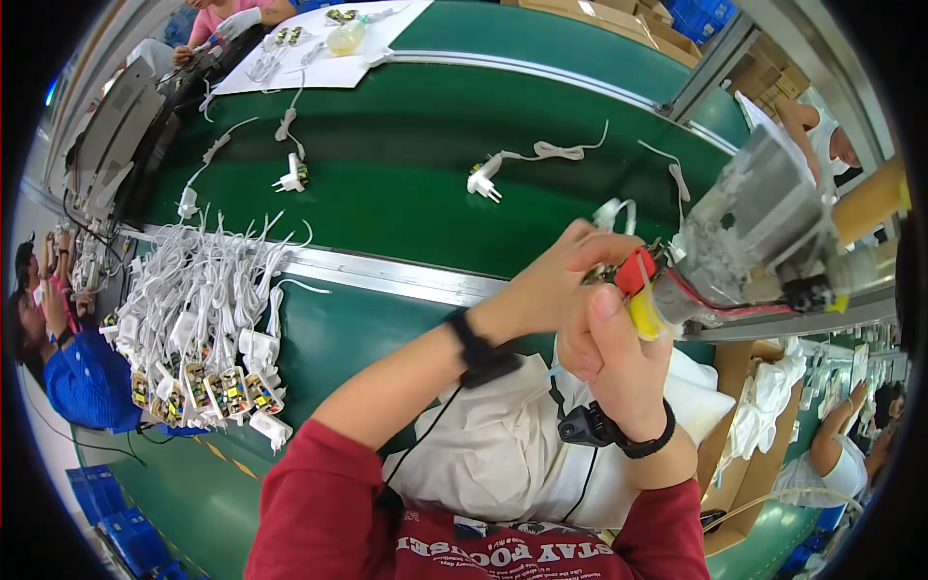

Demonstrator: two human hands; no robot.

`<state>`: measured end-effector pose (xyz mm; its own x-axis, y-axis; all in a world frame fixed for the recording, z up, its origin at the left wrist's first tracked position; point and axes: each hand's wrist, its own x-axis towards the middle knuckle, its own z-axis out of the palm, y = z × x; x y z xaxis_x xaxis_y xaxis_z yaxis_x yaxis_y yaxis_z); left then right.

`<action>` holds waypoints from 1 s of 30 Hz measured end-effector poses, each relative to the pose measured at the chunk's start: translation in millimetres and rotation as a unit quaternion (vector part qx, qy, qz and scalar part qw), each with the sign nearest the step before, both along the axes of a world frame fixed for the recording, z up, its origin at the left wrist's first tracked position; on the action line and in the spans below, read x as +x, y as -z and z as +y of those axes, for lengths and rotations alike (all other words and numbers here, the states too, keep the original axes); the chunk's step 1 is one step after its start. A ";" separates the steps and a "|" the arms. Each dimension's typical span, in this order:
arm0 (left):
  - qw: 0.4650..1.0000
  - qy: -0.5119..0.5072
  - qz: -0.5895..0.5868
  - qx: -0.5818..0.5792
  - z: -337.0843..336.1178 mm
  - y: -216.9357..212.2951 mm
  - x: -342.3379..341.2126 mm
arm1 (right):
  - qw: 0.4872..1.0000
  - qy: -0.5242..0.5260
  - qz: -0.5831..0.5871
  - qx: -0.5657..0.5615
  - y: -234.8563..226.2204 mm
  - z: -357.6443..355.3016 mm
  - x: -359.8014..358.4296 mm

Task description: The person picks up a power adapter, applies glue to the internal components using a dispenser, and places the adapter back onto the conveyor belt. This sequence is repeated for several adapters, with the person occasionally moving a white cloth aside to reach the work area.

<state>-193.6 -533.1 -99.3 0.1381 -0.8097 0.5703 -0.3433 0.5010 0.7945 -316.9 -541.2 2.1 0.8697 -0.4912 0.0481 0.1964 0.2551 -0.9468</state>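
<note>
— What's in those hands?
— The left hand [551, 280] pinches a small circuit board [601, 275] against the fixture [764, 232]; the right hand [619, 353] grips a red-and-yellow clamp [638, 290] just beside it.
— And the belt?
— Corded plugs [483, 179] lie apart on it.

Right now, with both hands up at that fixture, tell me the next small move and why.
Probably ease the small part a touch further into the fixture. The left hand pinches something small, too hidden to identify, right beside the red piece, while the right hand braces beneath with its thumb against the yellow piece. Both hands crowd that one spot, so only a fine push seems called for.
</note>
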 end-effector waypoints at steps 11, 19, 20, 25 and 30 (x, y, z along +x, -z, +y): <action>0.684 -0.508 -0.451 0.267 -23.0 8.8 94.1 | 0.999 -0.002 0.024 -0.033 -1.2 -0.3 2.1; 0.889 -0.300 0.129 0.321 69.5 7.5 55.3 | 0.997 0.024 0.013 -0.072 -3.0 1.0 5.1; 0.877 -0.215 0.295 0.313 78.0 5.9 44.4 | 0.996 0.032 0.011 -0.080 -2.7 -0.7 5.7; 0.836 -0.031 0.402 0.373 102.0 6.9 -13.2 | 0.998 0.052 0.002 -0.035 -4.5 -9.7 4.8; 0.809 0.109 0.464 0.346 102.7 14.7 -37.1 | 0.996 0.078 -0.017 -0.034 1.0 -19.7 8.0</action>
<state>-230.7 -430.4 -114.0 0.0586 -0.9533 -0.2963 0.5971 -0.2044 0.7757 -308.8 -560.9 1.0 0.7807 -0.6146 0.1133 0.2600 0.1546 -0.9531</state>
